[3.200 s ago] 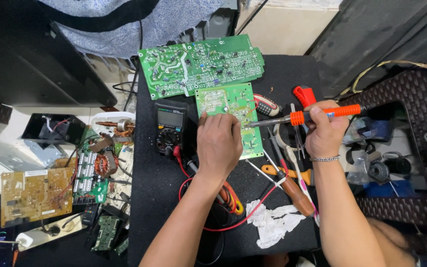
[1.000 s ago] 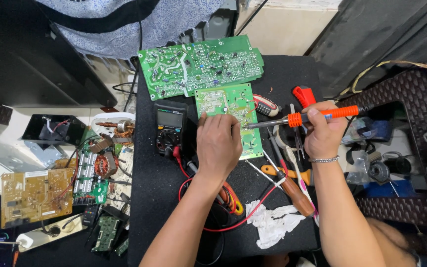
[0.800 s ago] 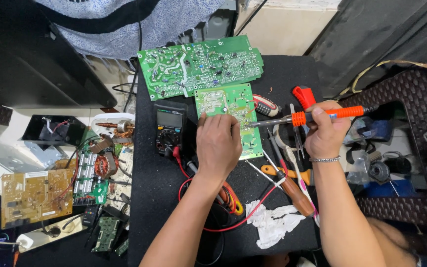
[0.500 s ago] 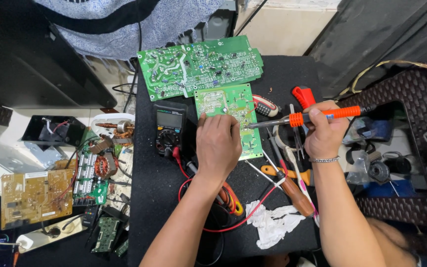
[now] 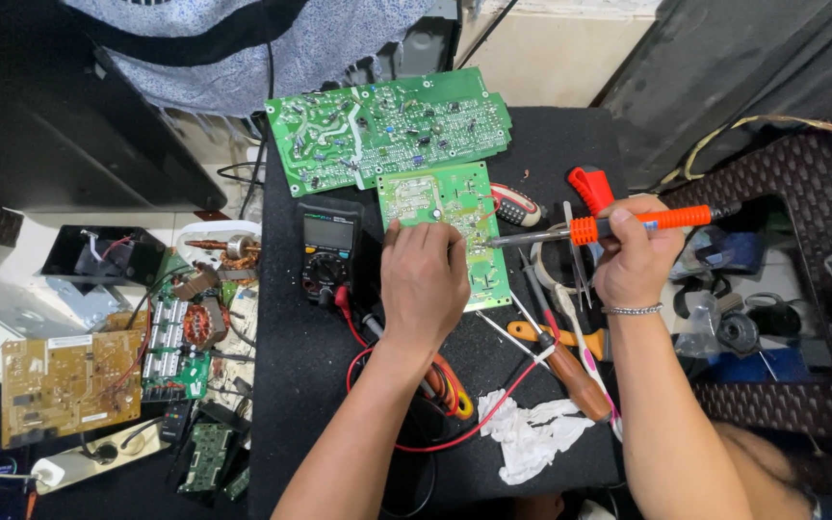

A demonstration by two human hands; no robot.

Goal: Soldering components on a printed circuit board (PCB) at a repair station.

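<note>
Fingers [image 5: 628, 223] of right hand [image 5: 634, 258] wrapped around orange soldering iron [image 5: 618, 225], tip aimed at 9 o'clock onto small green board [image 5: 450, 217]. Left hand [image 5: 424, 279] flat on that board, fingers spread narrow, pinning it mid-surface [image 5: 310, 385]; multimeter [image 5: 327, 248] just beside at 9 o'clock.

Your small green board [image 5: 450, 217] lies flat on the black mat, just below a larger green board; your iron [image 5: 618, 225], orange-handled with a metal shaft, lies near level, tip pointing left at the board's right edge
</note>
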